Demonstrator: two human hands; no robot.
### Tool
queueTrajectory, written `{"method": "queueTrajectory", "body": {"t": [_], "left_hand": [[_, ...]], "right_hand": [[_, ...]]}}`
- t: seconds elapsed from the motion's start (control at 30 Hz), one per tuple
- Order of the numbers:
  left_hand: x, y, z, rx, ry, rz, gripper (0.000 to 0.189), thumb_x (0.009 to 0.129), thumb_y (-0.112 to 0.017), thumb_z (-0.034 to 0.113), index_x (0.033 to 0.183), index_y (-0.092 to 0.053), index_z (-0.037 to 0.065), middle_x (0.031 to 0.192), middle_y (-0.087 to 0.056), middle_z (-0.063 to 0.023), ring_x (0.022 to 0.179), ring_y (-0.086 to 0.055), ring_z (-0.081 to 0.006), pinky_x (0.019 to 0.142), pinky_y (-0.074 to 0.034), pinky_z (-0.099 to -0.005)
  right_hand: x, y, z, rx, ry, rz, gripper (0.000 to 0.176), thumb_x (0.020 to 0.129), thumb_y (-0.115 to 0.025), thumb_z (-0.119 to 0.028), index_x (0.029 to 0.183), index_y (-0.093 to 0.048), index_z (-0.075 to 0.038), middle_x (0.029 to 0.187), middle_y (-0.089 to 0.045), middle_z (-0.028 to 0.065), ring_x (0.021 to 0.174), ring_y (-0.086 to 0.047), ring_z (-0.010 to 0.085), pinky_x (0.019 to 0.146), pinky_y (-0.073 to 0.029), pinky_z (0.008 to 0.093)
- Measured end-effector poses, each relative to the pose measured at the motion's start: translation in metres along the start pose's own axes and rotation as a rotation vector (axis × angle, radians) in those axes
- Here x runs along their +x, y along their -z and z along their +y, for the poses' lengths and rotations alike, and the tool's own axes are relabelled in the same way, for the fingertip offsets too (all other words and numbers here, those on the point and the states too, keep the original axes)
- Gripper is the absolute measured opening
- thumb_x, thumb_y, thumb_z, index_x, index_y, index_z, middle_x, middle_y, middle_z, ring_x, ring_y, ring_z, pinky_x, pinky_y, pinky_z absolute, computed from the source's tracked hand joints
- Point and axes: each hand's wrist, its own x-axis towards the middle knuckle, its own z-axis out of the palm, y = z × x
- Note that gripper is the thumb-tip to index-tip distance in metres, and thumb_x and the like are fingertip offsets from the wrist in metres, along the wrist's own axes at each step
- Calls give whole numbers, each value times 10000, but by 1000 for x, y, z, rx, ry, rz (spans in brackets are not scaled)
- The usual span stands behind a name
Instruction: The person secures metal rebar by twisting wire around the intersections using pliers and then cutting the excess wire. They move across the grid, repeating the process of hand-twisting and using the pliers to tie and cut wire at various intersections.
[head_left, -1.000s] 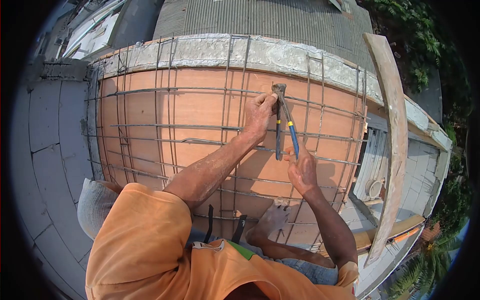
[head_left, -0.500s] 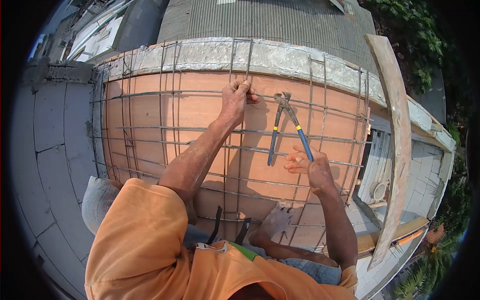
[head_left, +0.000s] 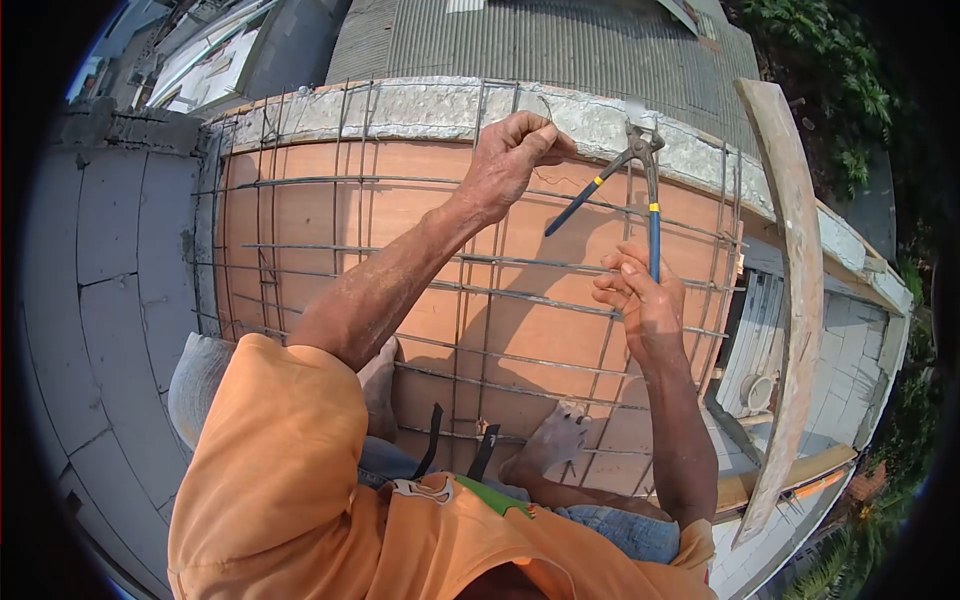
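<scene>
My left hand (head_left: 515,160) is closed in a pinch on a thin wire (head_left: 546,108), above the rebar grid (head_left: 540,262) near its far side. The wire's loose end sticks up past the fingertips. In my right hand (head_left: 642,295) is one blue handle of the pincers (head_left: 640,152), gripped near its lower end. The pincers' handles are spread apart and their jaws point away from me. Beneath the grid lies an orange-brown board (head_left: 420,215).
A rough concrete edge (head_left: 420,110) runs along the far side, with a corrugated roof (head_left: 560,50) beyond. Grey block wall (head_left: 105,230) is at left. A long wooden plank (head_left: 795,220) slants at right. My bare foot (head_left: 550,440) is on the board.
My left hand has lifted off the rebar, moving right and away from me with the wire. My right hand and the pincers have moved right and away; the pincers have turned.
</scene>
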Motion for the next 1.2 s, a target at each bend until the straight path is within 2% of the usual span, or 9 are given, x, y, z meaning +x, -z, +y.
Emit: {"method": "queueTrajectory", "body": {"t": [0.1,0.3,0.57,0.73,0.9,1.0,1.1,1.13,1.2], "left_hand": [[30,6,36,-597,-47,13,246,1007,-480,219,991,-616,15,982,-686,-167,1037,-663,-277,964,-542,-374],[-5,-21,97,407,-425,-733,315,955,-576,361,902,-615,52,792,-645,-82,788,-647,-158,742,-531,-352],[28,67,104,190,-193,-405,321,991,-503,356,1033,-638,67,962,-687,-97,971,-678,-187,965,-532,-372],[13,61,86,-20,8,-296,261,992,-511,308,1053,-603,72,1192,-626,-132,1214,-549,-233,1057,-470,-393],[23,74,125,-306,17,-319,254,1000,-497,248,1015,-568,5,1014,-650,-164,898,-667,-172,839,-567,-287],[39,83,118,-523,-101,-608,389,971,-528,254,1234,-558,-32,1267,-574,-256,1274,-490,-347,1089,-385,-470],[36,69,114,-515,0,-288,464,976,-524,287,1312,-501,-32,1276,-573,-223,1257,-500,-354,1066,-402,-484],[40,66,102,-515,-189,-550,609,928,-614,327,1430,-397,60,1503,-357,-167,1390,-344,-293,1144,-272,-504],[43,65,100,-509,-68,-425,444,950,-567,300,1299,-439,58,1381,-434,-178,1299,-424,-280,1095,-342,-467]], "right_hand": [[-1,-3,-22,102,82,-63,372,916,-526,-71,1225,-460,126,994,-610,202,769,-685,249,648,-608,338],[11,-19,-65,120,208,-120,323,915,-517,-41,1192,-490,124,951,-630,183,725,-683,203,611,-601,326],[-18,-2,-44,-361,263,19,306,906,-512,-23,1154,-511,158,899,-644,196,634,-673,204,549,-585,280],[-14,-11,-22,-147,103,-65,327,900,-513,-20,1171,-499,162,902,-638,196,621,-663,204,549,-588,300],[-18,6,-17,2,85,-83,326,897,-526,-30,1172,-507,142,900,-638,192,619,-661,205,548,-590,320],[-21,5,-14,-53,52,-162,367,881,-555,-61,1176,-489,147,911,-635,222,641,-674,236,572,-595,344],[-20,-7,-5,-18,27,-228,349,882,-561,-61,1165,-496,133,923,-634,224,638,-674,244,567,-597,344],[-21,-13,-2,62,-23,-246,344,881,-562,-58,1161,-497,129,927,-633,227,639,-675,247,561,-598,347],[-21,-16,6,171,-95,-271,329,878,-555,-45,1153,-498,126,931,-628,230,639,-677,253,551,-602,362]]}}
